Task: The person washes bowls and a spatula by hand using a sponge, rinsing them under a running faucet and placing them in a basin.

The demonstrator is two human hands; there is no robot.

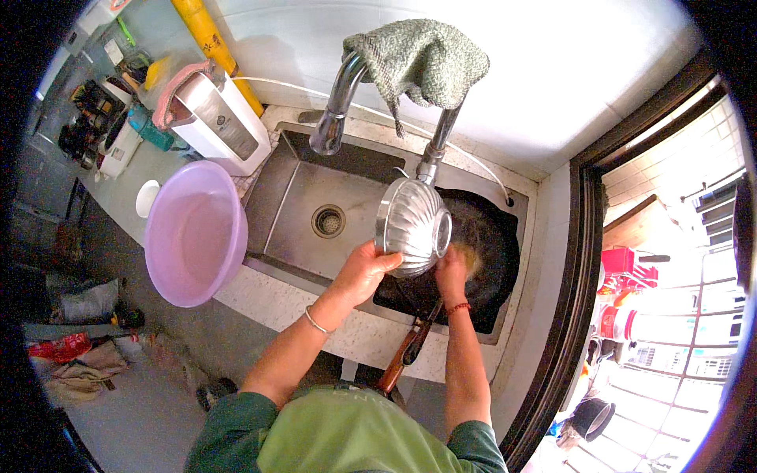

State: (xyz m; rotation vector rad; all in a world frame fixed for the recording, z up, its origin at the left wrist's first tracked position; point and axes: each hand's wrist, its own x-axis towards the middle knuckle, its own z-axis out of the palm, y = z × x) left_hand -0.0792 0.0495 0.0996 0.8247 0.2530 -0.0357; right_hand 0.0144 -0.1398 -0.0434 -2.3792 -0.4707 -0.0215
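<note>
My left hand (364,269) grips the rim of a fluted metal bowl (413,224), tilted on its side with its footed base facing right. Close to the base, partly behind it, is my right hand (452,272); a yellowish-brown blurred thing (471,260) shows at its fingers, and its grip cannot be made out. Under both lies a dark wok (494,284) in the right part of the sink, its wooden handle (397,360) reaching over the counter edge. The bare left basin (295,219) has a drain. A chrome faucet (337,112) with a green-grey cloth (420,59) over it stands behind.
A purple plastic basin (198,236) stands left of the sink on the counter, beside a small white bowl (148,198). Behind it is a white appliance (222,121) with a pink cloth. A dark door or window frame (571,248) borders the right side.
</note>
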